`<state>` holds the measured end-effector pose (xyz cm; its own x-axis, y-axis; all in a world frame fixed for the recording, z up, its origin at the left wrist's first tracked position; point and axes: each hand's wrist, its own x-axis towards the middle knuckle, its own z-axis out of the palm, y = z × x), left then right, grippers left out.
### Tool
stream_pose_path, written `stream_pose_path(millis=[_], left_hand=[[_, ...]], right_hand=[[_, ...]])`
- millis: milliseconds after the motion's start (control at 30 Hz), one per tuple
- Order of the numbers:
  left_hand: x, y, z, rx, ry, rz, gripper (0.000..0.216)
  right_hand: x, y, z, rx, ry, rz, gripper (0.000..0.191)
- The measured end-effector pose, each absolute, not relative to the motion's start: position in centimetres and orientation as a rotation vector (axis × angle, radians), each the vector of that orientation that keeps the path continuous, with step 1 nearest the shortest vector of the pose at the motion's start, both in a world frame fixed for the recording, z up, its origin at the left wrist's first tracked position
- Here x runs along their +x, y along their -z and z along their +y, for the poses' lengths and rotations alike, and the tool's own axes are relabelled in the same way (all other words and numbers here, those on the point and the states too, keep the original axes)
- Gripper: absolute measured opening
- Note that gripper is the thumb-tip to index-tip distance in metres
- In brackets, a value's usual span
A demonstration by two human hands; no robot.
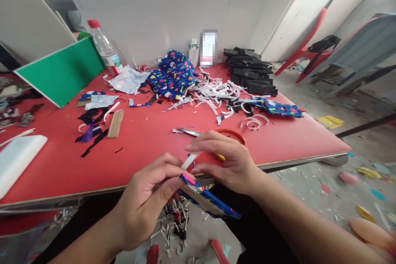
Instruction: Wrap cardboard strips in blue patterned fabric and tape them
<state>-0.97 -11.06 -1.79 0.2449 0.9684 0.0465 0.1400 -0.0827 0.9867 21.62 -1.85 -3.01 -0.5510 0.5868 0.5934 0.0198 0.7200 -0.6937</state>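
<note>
My left hand (151, 198) is closed around one end of a flat, stiff piece wrapped in blue patterned fabric (213, 203), with a beige inner face showing. The piece is tilted over the table's front edge. A short white strip (188, 161) sticks up by the left fingertips. Just to the right, my right hand (224, 159) is held with thumb and fingers apart around the strip's upper end; no grip on it shows. Behind the right hand lie scissors (236, 135) with orange handles, partly hidden by that hand.
On the red table (148, 140) are curled white strips (216, 90), crumpled blue fabric (173, 75), stacked black pieces (250, 70) and a tan strip (116, 124). A bottle (107, 51) and green board (63, 72) stand at back left. Scraps litter the floor (321, 210).
</note>
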Motion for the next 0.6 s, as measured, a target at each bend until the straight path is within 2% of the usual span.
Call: stream_pose_path(millis=[200, 300, 433, 500, 600], left_hand=[[-0.6, 1.7, -11.0, 1.446, -0.944, 1.074, 0.026], [-0.2, 1.9, -10.7, 1.218, -1.001, 1.038, 0.024], [0.0, 2.0, -9.6, 0.762, -1.186, 1.048, 0.027], [0.0, 1.8, -9.2, 0.638, -1.261, 1.074, 0.030], [0.1, 1.6, -8.9, 0.627, -1.311, 1.125, 0.032]], right_hand=[[21.1, 2.7, -2.8, -0.335, -0.714, -2.013, 0.017], [21.5, 2.6, -2.5, -0.633, -0.764, -1.705, 0.009], [23.4, 3.3, 0.0, -1.180, -0.658, -1.568, 0.039], [24.1, 3.9, 1.1, -1.246, -0.616, -1.677, 0.021], [23.6, 4.2, 1.1, -1.136, -0.629, -1.817, 0.036]])
